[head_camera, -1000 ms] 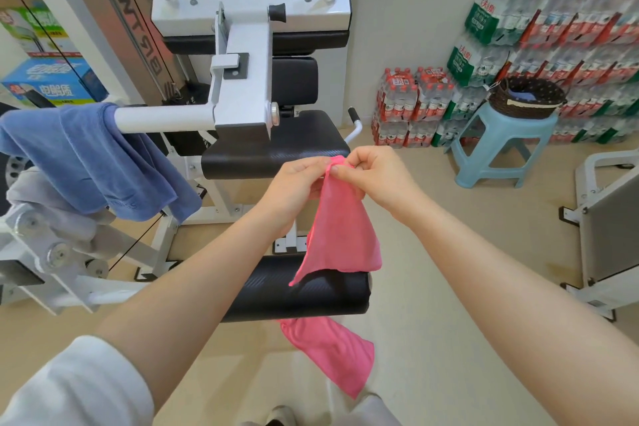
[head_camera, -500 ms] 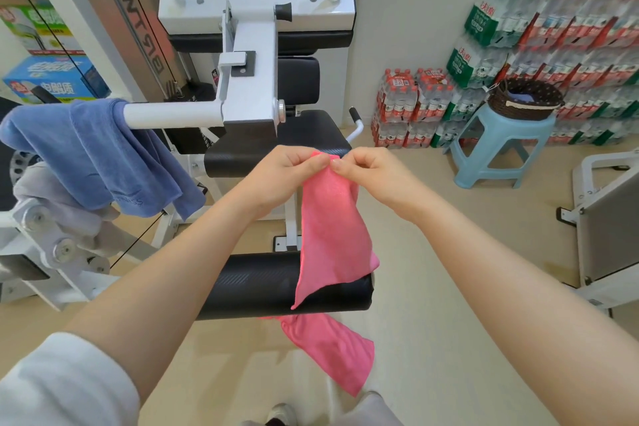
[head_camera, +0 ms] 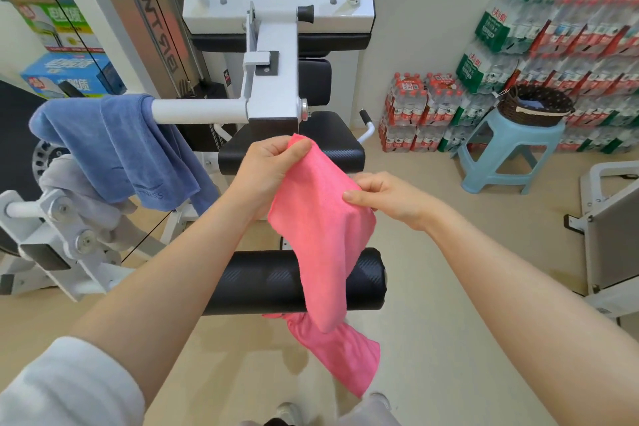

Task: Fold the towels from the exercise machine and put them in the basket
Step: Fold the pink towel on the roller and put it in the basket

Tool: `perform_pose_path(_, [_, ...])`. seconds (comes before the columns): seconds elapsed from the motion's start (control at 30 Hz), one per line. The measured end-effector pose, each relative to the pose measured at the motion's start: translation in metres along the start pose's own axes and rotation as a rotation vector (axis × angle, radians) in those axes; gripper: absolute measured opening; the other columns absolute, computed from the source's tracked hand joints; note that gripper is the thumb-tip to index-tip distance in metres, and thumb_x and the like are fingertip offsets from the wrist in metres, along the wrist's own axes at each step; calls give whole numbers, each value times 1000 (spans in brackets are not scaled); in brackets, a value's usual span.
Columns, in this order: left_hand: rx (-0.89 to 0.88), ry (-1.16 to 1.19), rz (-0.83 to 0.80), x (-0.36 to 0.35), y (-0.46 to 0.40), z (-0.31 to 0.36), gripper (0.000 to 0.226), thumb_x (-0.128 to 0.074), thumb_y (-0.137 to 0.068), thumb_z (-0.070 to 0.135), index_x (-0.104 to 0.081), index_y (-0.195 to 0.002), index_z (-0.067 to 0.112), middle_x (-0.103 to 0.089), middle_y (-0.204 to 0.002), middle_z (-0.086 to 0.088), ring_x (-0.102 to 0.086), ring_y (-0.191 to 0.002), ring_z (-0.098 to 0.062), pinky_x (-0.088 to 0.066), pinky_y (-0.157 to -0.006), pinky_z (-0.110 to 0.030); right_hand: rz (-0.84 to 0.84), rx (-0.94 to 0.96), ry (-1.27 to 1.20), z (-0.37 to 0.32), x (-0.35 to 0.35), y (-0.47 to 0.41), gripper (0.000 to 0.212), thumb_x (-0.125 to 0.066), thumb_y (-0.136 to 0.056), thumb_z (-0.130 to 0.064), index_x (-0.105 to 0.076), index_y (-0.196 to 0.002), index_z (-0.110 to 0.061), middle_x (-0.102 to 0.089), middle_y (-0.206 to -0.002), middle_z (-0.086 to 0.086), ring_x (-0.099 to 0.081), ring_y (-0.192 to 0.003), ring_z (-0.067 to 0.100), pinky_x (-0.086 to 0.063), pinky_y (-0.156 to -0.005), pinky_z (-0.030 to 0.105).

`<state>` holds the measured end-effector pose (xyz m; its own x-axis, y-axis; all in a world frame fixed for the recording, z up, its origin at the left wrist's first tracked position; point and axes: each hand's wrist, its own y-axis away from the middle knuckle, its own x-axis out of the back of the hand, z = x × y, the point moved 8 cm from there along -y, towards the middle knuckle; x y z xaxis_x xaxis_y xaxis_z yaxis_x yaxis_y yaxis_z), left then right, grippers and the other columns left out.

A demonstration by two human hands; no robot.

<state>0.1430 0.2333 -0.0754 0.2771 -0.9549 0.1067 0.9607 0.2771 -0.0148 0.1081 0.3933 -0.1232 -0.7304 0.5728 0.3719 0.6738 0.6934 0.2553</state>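
Observation:
A pink towel hangs in front of me over the black foam roller of the exercise machine, its lower end dangling below the roller. My left hand pinches the towel's top corner. My right hand grips the towel's right edge a little lower. A blue towel is draped over the machine's white bar at the left, with a grey towel under it. The dark woven basket stands on a light blue stool at the right and holds something blue.
The white machine frame and black seat pad stand right behind the towel. Packs of bottled water are stacked along the right wall. Another white machine sits at the right edge. Beige floor lies between me and the stool.
My hands, pinched together at the towel's top, have drawn apart: the right hand slid down and right along the edge, spreading the pink towel. The left hand keeps the top corner.

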Motion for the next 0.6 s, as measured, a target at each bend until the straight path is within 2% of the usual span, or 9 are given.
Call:
perform_pose_path(0.03, [12, 36, 29, 7, -1, -1, 18, -59, -90, 22, -70, -76, 27, -64, -77, 9, -55, -76, -5, -43, -74, -23, -25, -45, 12, 7, -3, 0, 29, -56, -90, -31, -69, -92, -4, -65, -100, 2, -60, -87, 6, -47, -85, 24])
perform_pose_path(0.1, [29, 87, 88, 23, -2, -2, 16, -59, -90, 20, -68, -77, 23, -61, -76, 5, -53, -73, -7, -43, -70, -22, -73, -125, 53, 19, -11, 2, 25, -55, -90, -33, -71, -92, -13, -69, -94, -3, -62, -87, 10, -46, -91, 28])
perform_pose_path(0.2, [52, 106, 138, 46, -3, -8, 15, -58, -91, 21, -66, -78, 21, -59, -74, 4, -53, -69, -7, -44, -64, -21, -77, -220, 252, 41, -13, 1, 31, -57, -90, -34, -69, -97, -7, -69, -99, 6, -63, -93, 21, -47, -93, 36])
perform_pose_path(0.27, [65, 113, 135, 58, -3, -15, 14, -60, -90, 22, -67, -77, 22, -59, -75, 3, -54, -70, -10, -47, -67, -25, -69, -308, 406, 56, -13, -1, 37, -55, -89, -40, -67, -99, -6, -68, -104, 10, -62, -97, 26, -46, -94, 41])
perform_pose_path(0.37, [82, 51, 149, 74, -3, -27, 11, -62, -88, 26, -67, -79, 23, -60, -78, 4, -55, -76, -13, -47, -75, -33, -36, -407, 722, 70, -10, -5, 37, -47, -91, -43, -65, -97, -11, -65, -95, 6, -57, -92, 25, -36, -92, 41])
perform_pose_path(0.47, [80, 27, 183, 88, -4, -41, 14, -60, -89, 27, -66, -78, 21, -57, -76, 5, -50, -72, -8, -43, -72, -28, 153, -434, 937, 61, -2, -9, 36, -37, -94, -43, -61, -92, -16, -56, -83, 1, -52, -91, 23, -27, -94, 42])
perform_pose_path(0.53, [69, -24, 200, 98, -6, -50, 17, -57, -92, 28, -66, -81, 18, -54, -79, 3, -45, -73, -7, -39, -71, -27, 376, -417, 1012, 46, 6, -6, 33, -36, -95, -39, -59, -89, -17, -55, -84, 2, -55, -96, 25, -30, -96, 42])
perform_pose_path(0.6, [59, -79, 222, 107, -8, -57, 19, -54, -93, 30, -66, -88, 16, -54, -82, 4, -45, -78, -8, -37, -73, -28, 585, -347, 965, 34, 11, 0, 30, -39, -94, -34, -60, -97, -13, -60, -93, 7, -57, -98, 29, -37, -91, 40])
